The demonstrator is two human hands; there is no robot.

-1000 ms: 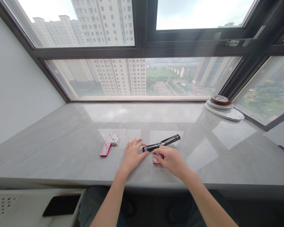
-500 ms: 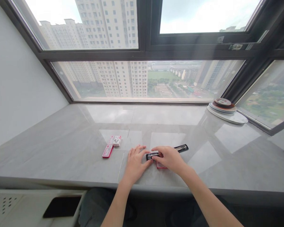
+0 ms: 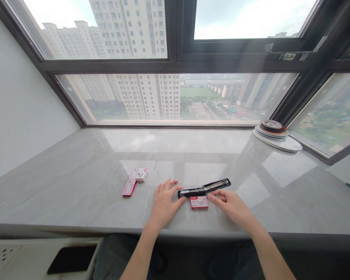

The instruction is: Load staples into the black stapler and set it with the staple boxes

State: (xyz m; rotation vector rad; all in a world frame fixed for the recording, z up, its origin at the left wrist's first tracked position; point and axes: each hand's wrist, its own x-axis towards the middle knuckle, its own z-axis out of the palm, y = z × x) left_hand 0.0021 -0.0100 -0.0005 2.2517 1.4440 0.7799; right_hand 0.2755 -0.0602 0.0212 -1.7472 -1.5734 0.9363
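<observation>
A black stapler (image 3: 191, 192) lies on the counter, its top arm (image 3: 218, 184) swung out to the right and its metal staple channel exposed. My left hand (image 3: 166, 204) has thumb and index finger at the stapler's left end, steadying it, the other fingers resting on the counter. Just in front of the stapler lies a red and white staple box (image 3: 199, 202). Beside that box's right edge is my right hand (image 3: 231, 204), thumb and index finger close together below the stapler's hinge; whether anything is between them is too small to see.
Farther left are several red and white small boxes: a flat one (image 3: 129, 188) and others (image 3: 140, 174) grouped behind it. A stack of round plates or mats (image 3: 275, 136) stands at the back right by the window. The grey counter's front edge (image 3: 198, 233) runs close to me.
My right hand has moved off the stapler's body, right and slightly toward me, uncovering the channel and the staple box. My left hand stays at the stapler's left end. The view shifted slightly.
</observation>
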